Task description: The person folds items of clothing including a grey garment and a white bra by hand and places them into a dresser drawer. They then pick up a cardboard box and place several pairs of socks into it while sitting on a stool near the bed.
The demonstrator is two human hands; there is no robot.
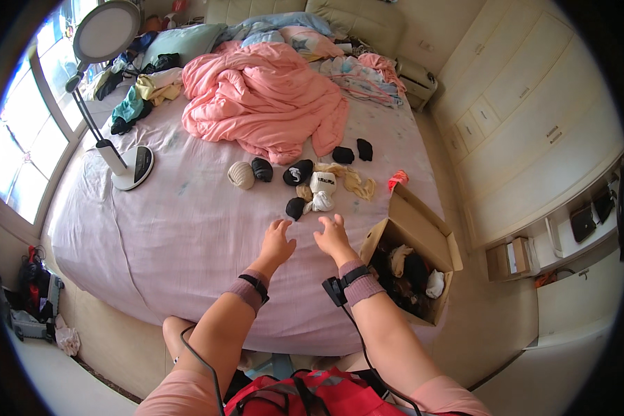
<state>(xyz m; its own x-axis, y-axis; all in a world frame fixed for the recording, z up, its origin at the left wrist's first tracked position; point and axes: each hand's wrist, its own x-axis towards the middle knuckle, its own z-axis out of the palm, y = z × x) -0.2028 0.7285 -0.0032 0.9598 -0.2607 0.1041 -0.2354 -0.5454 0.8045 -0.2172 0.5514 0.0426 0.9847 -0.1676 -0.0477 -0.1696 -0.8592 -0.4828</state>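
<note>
My left hand (279, 242) is held over the bed sheet (187, 249), fingers apart and holding nothing. To its right my right hand (334, 236) is also empty, its fingers spread. Just beyond my fingertips lies a black sock bundle (295, 208), beside a white bundle (322, 201). A rolled white sock with a dark pattern (323, 182) and tan sheer hosiery (359, 183) lie behind these. Farther left are a black rolled sock with a white mark (298, 172), a dark rolled sock (262, 169) and a ribbed cream bundle (241, 175).
An open cardboard box (411, 229) with socks inside stands at the bed's right edge, near a bright coral bundle (398, 179). Two black bundles (343, 155) lie below the crumpled pink quilt (260, 99). At left stands a white desk lamp (130, 169). Cables run along both my arms.
</note>
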